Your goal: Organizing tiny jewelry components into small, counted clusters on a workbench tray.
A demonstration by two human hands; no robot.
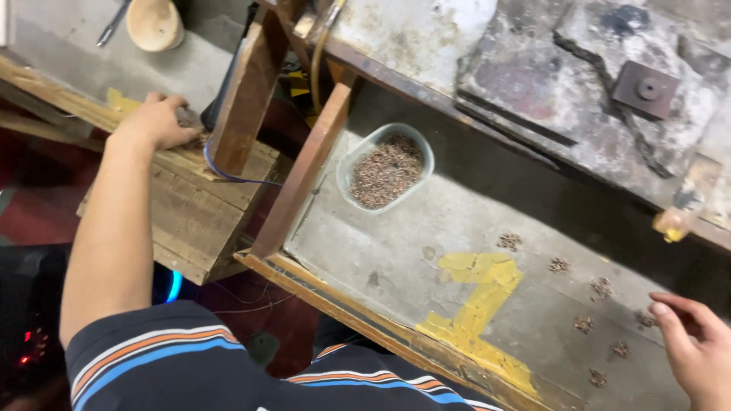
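Striped dark sleeve [152, 358], banded orange, white and blue, sits closest to the lens at the lower left. Up the bare forearm, the left hand [156, 120] rests on a rough plank ledge [190, 205], fingers curled together over small dark bits; whether it grips any I cannot tell. Just right of that hand a brown wooden post [247, 95] leans, with a thin blue wire [228, 176] looped at its foot. Further right lies the grey, dusty bench [396, 251], patched with peeling yellow paint [476, 297]. A clear plastic tub [386, 165] of brown granular bits stands on it, well apart from both hands. Small brown clusters [601, 288] dot the surface just left of the right hand [697, 346], which hovers loosely spread, holding nothing.
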